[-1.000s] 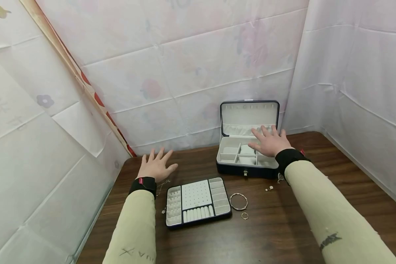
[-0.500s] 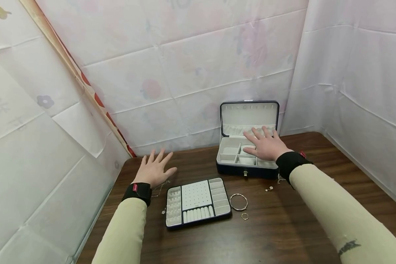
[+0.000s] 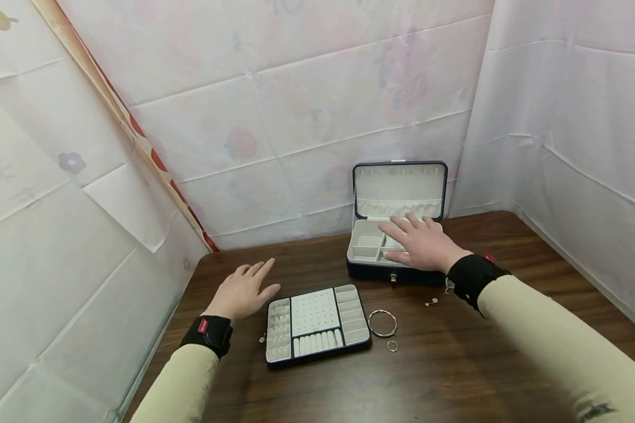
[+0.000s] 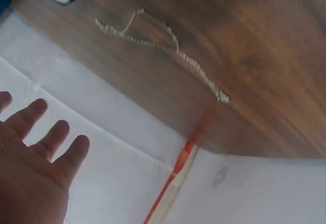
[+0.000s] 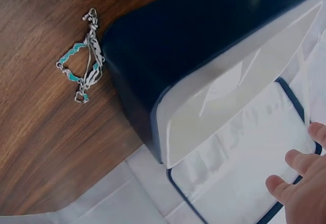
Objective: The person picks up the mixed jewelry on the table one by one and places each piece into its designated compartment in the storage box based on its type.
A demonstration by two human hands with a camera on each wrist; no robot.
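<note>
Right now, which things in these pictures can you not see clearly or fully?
- Head view: the right hand covers some jewelry box compartments.
- Head view: the small piece near the box is too small to identify.
- Right wrist view: the turquoise chain lies tangled; its type is unclear.

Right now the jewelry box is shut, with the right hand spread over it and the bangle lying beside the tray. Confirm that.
Not quite: the jewelry box stands open, lid upright, as the head view shows. The right hand does spread over its compartments, and the bangle lies beside the tray.
</note>
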